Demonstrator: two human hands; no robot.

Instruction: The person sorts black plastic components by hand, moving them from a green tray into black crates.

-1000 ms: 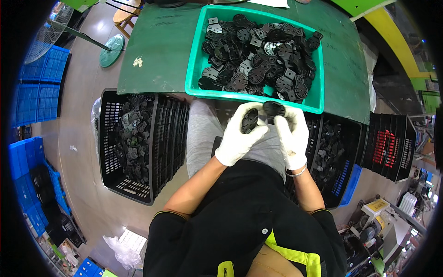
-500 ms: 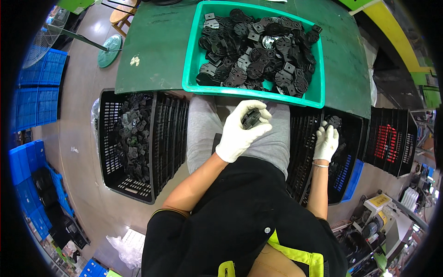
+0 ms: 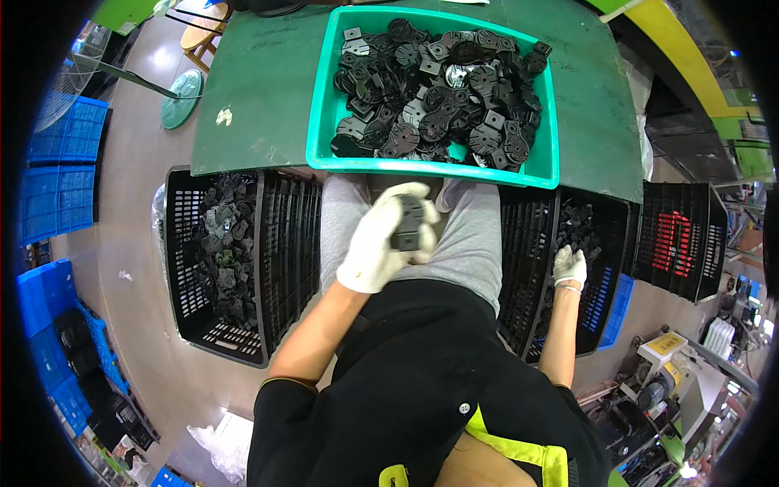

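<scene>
My left hand (image 3: 381, 242), in a white glove, holds a black plastic part (image 3: 408, 223) above my lap, its fingers wrapped round the sides. My right hand (image 3: 570, 266), also gloved, is over the near part of the right black crate (image 3: 553, 268). Its fingers are curled, and whether anything is inside them is hidden. Loose black parts (image 3: 578, 227) lie in that crate beyond the hand. In front of me, a green tray (image 3: 434, 168) on the table is heaped with similar black plastic parts (image 3: 442, 97).
A green table (image 3: 264, 97) carries the tray. Left of my legs stands another black crate (image 3: 261, 268) of dark parts. Farther right is a black crate with a red panel (image 3: 673, 243). Blue bins (image 3: 69, 170) and a fan base (image 3: 182, 99) stand at the left.
My left hand has moved slightly left and nearer my body, turning the black part. My right hand has drawn back toward me, away from the part at its fingertips, and its fingers have curled.
</scene>
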